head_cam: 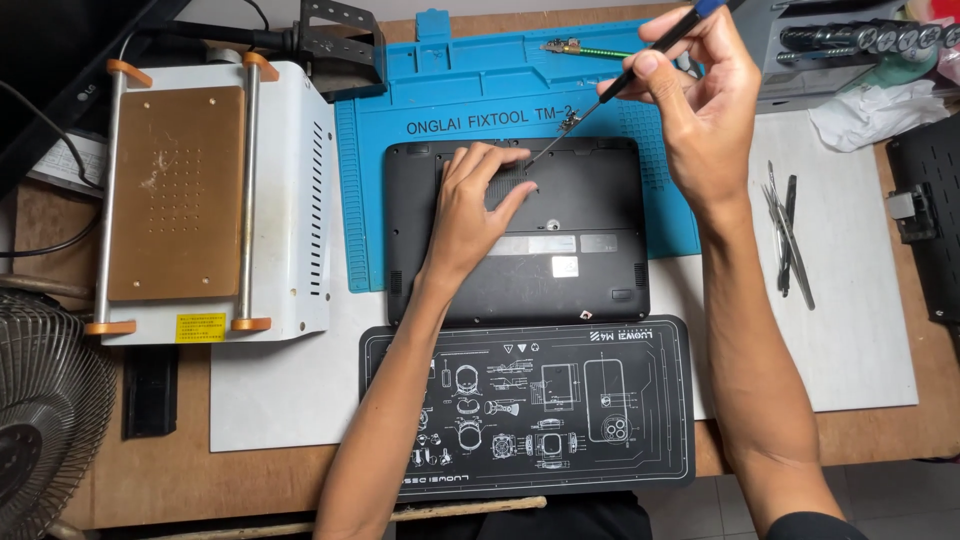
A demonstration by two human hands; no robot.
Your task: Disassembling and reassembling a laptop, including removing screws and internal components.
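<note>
A black laptop [590,255] lies bottom-side up on a blue work mat [480,90]. My left hand [470,205] rests flat on the laptop's base near its far left part, fingers spread. My right hand [695,85] hovers above the laptop's far edge and pinches a thin black screwdriver [600,100] with a blue cap. The tool slants down to the left, and its tip meets the base just beside my left fingertips.
A white machine with a brown plate [190,195] stands at the left. A black printed mat [530,405] lies in front of the laptop. Tweezers [790,235] lie on a white mat at the right, a bit rack [860,40] at the far right, a fan [45,420] at the near left.
</note>
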